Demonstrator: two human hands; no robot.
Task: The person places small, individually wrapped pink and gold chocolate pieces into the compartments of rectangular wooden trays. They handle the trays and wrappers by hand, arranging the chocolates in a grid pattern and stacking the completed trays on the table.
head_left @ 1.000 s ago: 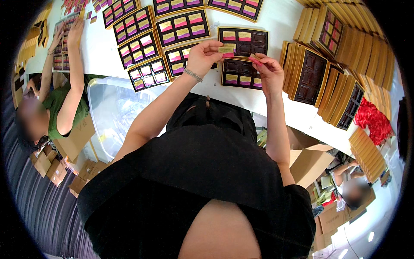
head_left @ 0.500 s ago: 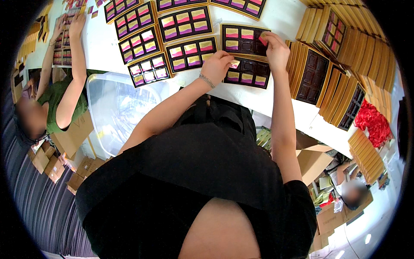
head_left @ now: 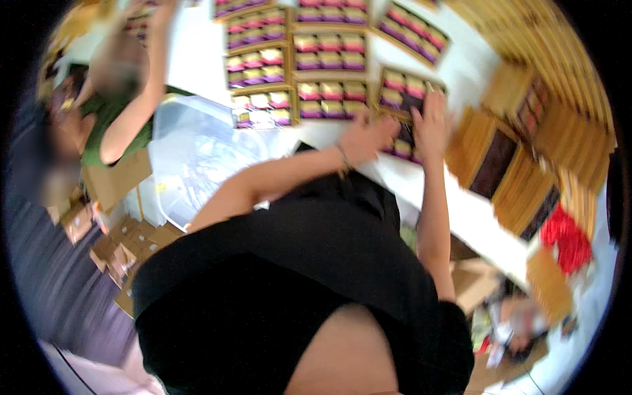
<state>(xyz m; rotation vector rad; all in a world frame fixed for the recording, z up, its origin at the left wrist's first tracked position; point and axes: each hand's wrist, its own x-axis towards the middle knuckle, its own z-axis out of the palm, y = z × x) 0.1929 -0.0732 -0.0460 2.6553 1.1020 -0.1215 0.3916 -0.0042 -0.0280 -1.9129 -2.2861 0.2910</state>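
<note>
"What's standing just beside the desk's (head_left: pixel 197 52) near edge?"
"Toward the left, a clear plastic bin (head_left: pixel 172 164). Brown cardboard boxes (head_left: pixel 135 240) are sitting farther off."
"And near the right end?"
"A crumpled red heap (head_left: pixel 566 240) is lying there. Dark pleated cloth (head_left: pixel 39 270) is hanging well apart from the near edge."
</note>
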